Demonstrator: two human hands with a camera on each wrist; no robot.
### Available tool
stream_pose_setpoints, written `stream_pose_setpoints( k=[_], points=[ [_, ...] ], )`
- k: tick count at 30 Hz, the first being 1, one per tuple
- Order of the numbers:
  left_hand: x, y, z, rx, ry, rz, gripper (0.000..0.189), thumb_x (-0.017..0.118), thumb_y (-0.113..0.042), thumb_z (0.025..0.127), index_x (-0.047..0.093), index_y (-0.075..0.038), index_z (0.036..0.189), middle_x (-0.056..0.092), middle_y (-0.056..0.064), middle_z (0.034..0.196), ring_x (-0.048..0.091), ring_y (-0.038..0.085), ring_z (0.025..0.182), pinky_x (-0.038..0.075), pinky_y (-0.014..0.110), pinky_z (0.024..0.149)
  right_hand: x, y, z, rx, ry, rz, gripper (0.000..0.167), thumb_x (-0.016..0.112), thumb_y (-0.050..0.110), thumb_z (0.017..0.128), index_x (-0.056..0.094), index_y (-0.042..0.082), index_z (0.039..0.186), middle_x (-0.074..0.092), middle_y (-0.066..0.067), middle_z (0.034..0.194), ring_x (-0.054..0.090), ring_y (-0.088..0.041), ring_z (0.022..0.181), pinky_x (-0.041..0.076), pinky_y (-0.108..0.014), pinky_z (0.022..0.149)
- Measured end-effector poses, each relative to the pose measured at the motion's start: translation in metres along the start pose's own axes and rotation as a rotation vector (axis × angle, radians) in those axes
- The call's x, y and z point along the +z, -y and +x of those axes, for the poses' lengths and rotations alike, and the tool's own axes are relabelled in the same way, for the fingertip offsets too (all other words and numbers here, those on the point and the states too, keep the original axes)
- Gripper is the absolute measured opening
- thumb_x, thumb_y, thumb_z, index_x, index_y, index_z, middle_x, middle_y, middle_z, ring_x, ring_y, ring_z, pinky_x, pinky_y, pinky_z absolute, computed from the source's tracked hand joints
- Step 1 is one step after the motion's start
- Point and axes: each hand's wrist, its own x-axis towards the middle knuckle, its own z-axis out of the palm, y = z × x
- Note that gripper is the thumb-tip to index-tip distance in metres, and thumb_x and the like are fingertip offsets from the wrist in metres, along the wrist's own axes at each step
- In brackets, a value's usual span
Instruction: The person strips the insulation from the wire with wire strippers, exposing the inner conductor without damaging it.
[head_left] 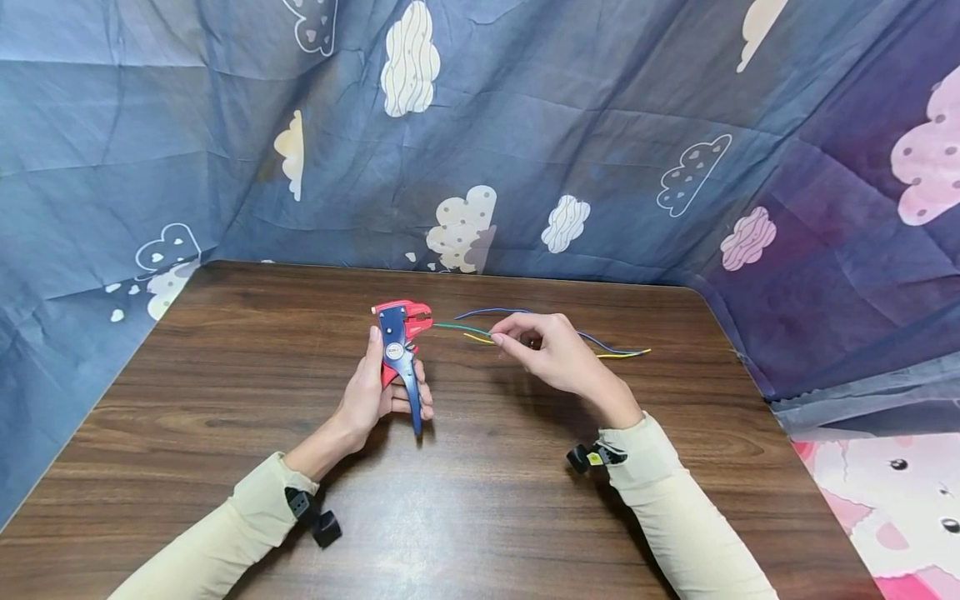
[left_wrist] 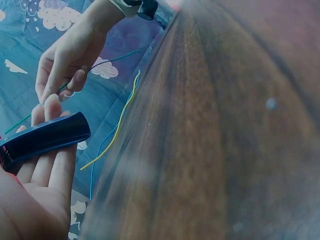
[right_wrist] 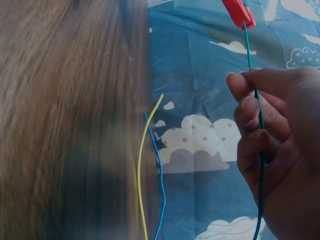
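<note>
My left hand (head_left: 365,398) holds a red-and-blue wire stripper (head_left: 395,351) upright above the table, thumb on one side and fingers behind the handles. In the left wrist view its blue handle (left_wrist: 50,137) lies across the fingers. My right hand (head_left: 562,357) pinches a green wire (head_left: 456,327) between thumb and fingertips. One end of this wire meets the stripper's red nose (right_wrist: 241,14); whether it is clamped there I cannot tell. In the right wrist view the rest of the green wire runs down past the palm.
A yellow wire (right_wrist: 139,175) and a blue wire (right_wrist: 163,192) lie close together on the brown wooden table (head_left: 487,500), beyond my right hand. A small green speck (right_wrist: 139,45) is on the tabletop. Cloud-print cloth (head_left: 510,150) hangs behind the table's far edge.
</note>
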Motion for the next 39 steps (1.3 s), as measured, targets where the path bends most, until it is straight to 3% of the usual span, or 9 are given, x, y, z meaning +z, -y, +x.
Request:
stream_pose_setpoints(
  k=[4, 9, 14, 19, 25, 30, 39],
  points=[
    [0.001, 0.0, 0.0, 0.01, 0.03, -0.012, 0.109, 0.008, -0.083, 0.104, 0.051, 0.017, 0.114, 0.081, 0.012, 0.083, 0.083, 0.027, 0.074, 0.069, 0.05, 0.079, -0.002, -0.007, 0.0, 0.033, -0.009, 0.015, 0.008, 0.072, 0.025, 0.107, 0.079, 0.024, 0.111, 0.078, 0.007, 0.083, 0.071, -0.018, 0.073, 0.052, -0.031, 0.061],
    [0.001, 0.001, 0.0, 0.017, 0.038, -0.016, 0.113, 0.009, -0.083, 0.104, 0.049, 0.022, 0.119, 0.083, 0.015, 0.088, 0.083, 0.029, 0.078, 0.069, 0.05, 0.078, -0.001, -0.018, -0.003, 0.081, 0.048, 0.02, 0.008, 0.073, 0.028, 0.106, 0.079, 0.026, 0.11, 0.081, -0.004, 0.089, 0.069, -0.015, 0.073, 0.052, -0.028, 0.062],
    [0.001, 0.001, 0.001, 0.015, 0.04, -0.012, 0.116, 0.01, -0.083, 0.103, 0.048, 0.024, 0.123, 0.083, 0.017, 0.092, 0.084, 0.031, 0.081, 0.069, 0.052, 0.078, 0.001, -0.03, -0.012, 0.133, 0.127, 0.025, 0.015, 0.073, 0.027, 0.107, 0.08, 0.017, 0.114, 0.081, -0.007, 0.092, 0.068, -0.023, 0.068, 0.053, -0.029, 0.057],
    [0.001, -0.001, 0.0, 0.011, 0.045, -0.009, 0.109, 0.009, -0.081, 0.105, 0.055, 0.017, 0.12, 0.083, 0.017, 0.094, 0.084, 0.032, 0.083, 0.069, 0.054, 0.079, 0.001, -0.037, -0.02, 0.162, 0.185, 0.064, 0.017, 0.072, 0.024, 0.107, 0.078, 0.01, 0.115, 0.081, -0.006, 0.091, 0.073, -0.026, 0.068, 0.06, -0.033, 0.058],
    [0.001, -0.007, -0.002, 0.016, 0.05, -0.006, 0.107, 0.009, -0.081, 0.105, 0.055, 0.014, 0.121, 0.084, 0.015, 0.096, 0.084, 0.031, 0.083, 0.069, 0.051, 0.079, 0.0, -0.042, -0.027, 0.188, 0.233, 0.048, 0.01, 0.073, 0.025, 0.107, 0.077, 0.019, 0.112, 0.081, 0.001, 0.093, 0.075, -0.02, 0.076, 0.06, -0.032, 0.061],
    [0.003, -0.011, -0.002, 0.007, 0.057, -0.014, 0.104, 0.01, -0.08, 0.106, 0.055, 0.012, 0.122, 0.084, 0.014, 0.097, 0.084, 0.031, 0.085, 0.07, 0.047, 0.078, -0.001, -0.045, -0.029, 0.204, 0.26, -0.002, 0.004, 0.074, 0.027, 0.105, 0.075, 0.026, 0.109, 0.08, 0.005, 0.096, 0.072, -0.016, 0.082, 0.059, -0.03, 0.071],
    [0.004, -0.01, -0.002, -0.01, 0.078, -0.034, 0.101, 0.011, -0.081, 0.105, 0.057, 0.008, 0.12, 0.083, 0.015, 0.098, 0.084, 0.031, 0.085, 0.069, 0.05, 0.079, 0.002, -0.05, -0.027, 0.174, 0.295, -0.081, 0.004, 0.077, 0.029, 0.103, 0.079, 0.027, 0.106, 0.077, 0.015, 0.099, 0.068, -0.014, 0.086, 0.056, -0.032, 0.078]
  ],
)
